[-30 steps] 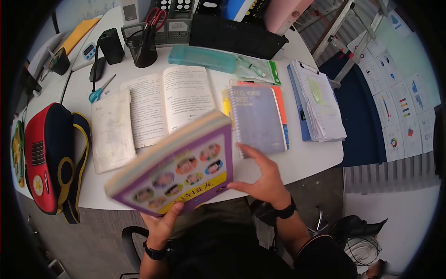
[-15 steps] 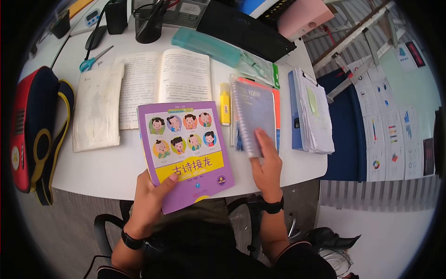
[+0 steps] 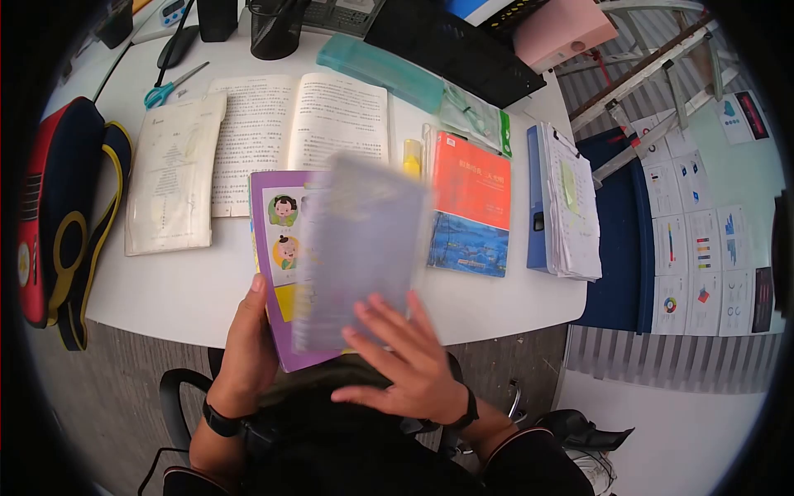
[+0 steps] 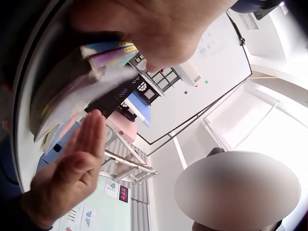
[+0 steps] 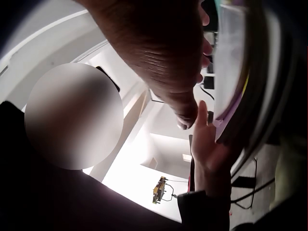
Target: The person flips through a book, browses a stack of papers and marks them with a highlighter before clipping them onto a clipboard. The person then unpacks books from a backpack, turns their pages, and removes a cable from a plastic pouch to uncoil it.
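In the head view, my left hand (image 3: 251,351) grips the left edge of a purple book (image 3: 284,331) with cartoon children on its cover. A translucent grey spiral notebook (image 3: 364,256), blurred by motion, lies over most of that cover. Straight, spread fingers of my right hand (image 3: 405,376) touch the notebook near its lower edge. The left wrist view shows the right hand (image 4: 72,168) flat beside the notebook and books. A red and blue book (image 3: 471,182) lies to the right, with a yellow highlighter (image 3: 412,157) beside it.
Behind the purple book lies an open book (image 3: 339,124), partly under a worn booklet (image 3: 174,182). Scissors (image 3: 174,85), a teal case (image 3: 380,73) and a pen holder (image 3: 275,33) stand farther back. A red and navy bag (image 3: 62,223) is left, a clipboard with papers (image 3: 571,207) right.
The purple book has been lowered and turned cover up. My right hand has brought the spiral notebook left, off the red and blue book and onto the purple one.
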`<state>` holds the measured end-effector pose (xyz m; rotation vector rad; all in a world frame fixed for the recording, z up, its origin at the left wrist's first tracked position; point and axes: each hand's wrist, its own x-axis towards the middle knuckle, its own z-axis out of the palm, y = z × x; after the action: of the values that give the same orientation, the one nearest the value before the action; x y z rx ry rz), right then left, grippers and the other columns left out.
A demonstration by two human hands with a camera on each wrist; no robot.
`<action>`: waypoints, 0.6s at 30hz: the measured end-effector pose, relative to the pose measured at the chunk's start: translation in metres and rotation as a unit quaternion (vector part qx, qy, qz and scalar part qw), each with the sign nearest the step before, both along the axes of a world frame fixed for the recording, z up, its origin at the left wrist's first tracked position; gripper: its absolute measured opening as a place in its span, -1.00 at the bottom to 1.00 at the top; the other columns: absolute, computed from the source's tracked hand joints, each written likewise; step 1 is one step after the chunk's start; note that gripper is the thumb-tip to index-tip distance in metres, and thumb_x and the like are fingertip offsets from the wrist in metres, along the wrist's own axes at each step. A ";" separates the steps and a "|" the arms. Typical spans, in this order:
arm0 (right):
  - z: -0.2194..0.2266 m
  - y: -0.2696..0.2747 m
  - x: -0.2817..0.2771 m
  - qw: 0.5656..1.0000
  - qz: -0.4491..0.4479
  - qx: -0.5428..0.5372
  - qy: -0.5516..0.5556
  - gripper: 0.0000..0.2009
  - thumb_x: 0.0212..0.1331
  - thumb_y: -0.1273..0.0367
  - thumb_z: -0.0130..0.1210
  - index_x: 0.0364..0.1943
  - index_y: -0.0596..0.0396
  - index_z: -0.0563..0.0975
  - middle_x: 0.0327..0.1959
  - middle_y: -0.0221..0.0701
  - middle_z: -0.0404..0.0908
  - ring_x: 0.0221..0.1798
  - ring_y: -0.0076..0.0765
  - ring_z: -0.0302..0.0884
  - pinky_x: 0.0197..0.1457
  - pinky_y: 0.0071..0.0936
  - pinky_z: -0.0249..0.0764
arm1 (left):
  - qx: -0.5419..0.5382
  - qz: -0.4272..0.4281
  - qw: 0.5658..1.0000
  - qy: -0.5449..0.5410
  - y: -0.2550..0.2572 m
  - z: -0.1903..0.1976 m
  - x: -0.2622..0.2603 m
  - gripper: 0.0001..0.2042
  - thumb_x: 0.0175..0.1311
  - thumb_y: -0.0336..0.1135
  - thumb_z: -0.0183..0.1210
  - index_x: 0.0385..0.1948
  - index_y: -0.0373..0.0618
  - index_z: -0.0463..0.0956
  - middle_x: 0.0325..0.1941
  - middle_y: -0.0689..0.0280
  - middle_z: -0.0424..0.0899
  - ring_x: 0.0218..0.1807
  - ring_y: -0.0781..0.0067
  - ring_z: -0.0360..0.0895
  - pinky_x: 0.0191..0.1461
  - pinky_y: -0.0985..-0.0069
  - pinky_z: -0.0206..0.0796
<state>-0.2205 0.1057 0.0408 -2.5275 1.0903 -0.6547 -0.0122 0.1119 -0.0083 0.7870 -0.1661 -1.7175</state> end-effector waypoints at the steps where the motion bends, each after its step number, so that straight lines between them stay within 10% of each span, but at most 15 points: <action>1: -0.008 0.002 0.001 0.998 0.025 0.054 -0.022 -0.37 0.03 -0.01 0.38 0.13 0.09 0.58 0.27 -0.17 0.51 0.36 -0.03 0.42 0.44 0.12 0.20 | 0.009 0.002 1.000 0.004 0.000 0.003 0.002 -0.49 0.47 -0.08 0.05 0.25 -0.33 0.31 0.18 0.09 0.57 0.16 0.36 0.56 0.26 0.40 0.38; 8: -0.024 -0.030 -0.026 0.975 -0.197 0.076 -0.071 -0.48 0.15 0.21 0.34 0.13 0.26 0.52 0.22 0.03 0.50 0.29 0.10 0.47 0.35 -0.13 0.38 | -0.006 -0.091 0.977 -0.195 -0.001 0.006 0.006 -0.43 0.27 -0.27 0.30 0.23 -0.37 0.30 0.09 0.08 0.60 0.07 0.32 0.60 0.17 0.39 0.46; 18: -0.034 -0.037 -0.015 0.958 -0.196 0.155 -0.143 -0.48 0.14 0.30 0.34 0.17 0.25 0.49 0.25 0.01 0.50 0.27 0.04 0.51 0.29 -0.25 0.44 | -0.024 -0.096 0.980 -0.170 0.002 -0.001 0.014 -0.38 0.10 -0.47 0.35 0.22 -0.41 0.29 0.11 0.08 0.58 0.11 0.31 0.56 0.25 0.34 0.38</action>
<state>-0.2350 0.0689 0.0064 -1.8982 1.4660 -0.8420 0.0015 0.1135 -0.0096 1.0535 -0.5292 -1.7394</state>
